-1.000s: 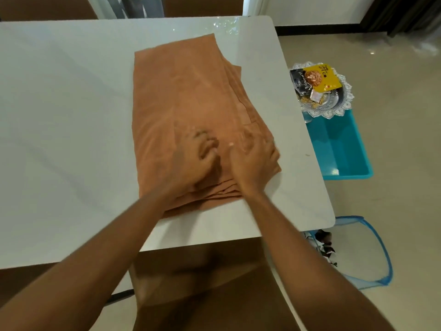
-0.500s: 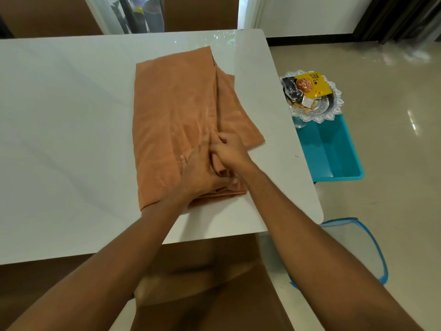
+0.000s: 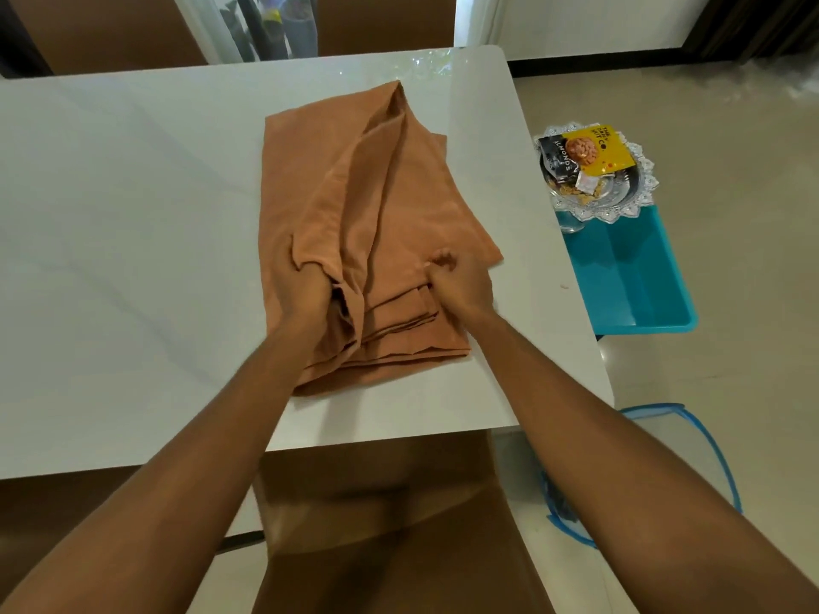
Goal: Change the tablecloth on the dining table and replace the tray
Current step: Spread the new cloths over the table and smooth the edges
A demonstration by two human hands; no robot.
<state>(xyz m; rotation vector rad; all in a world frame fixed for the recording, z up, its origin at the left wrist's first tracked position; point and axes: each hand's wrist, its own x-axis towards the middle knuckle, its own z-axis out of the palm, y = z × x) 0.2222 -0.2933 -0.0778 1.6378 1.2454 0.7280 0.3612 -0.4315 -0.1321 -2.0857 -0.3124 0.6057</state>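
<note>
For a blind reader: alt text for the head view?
The left hand lifts a layer of a folded orange cloth on a white table; the right hand pinches lower layers. Beside the table, a glass tray of snack packets rests on a teal bin.

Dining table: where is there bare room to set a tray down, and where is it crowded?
Widest bare patch: the table left of the orange cloth. Narrow strips run along the table's right, far and near edges. Crowded at the cloth's near end, where left hand and right hand grip it.
</note>
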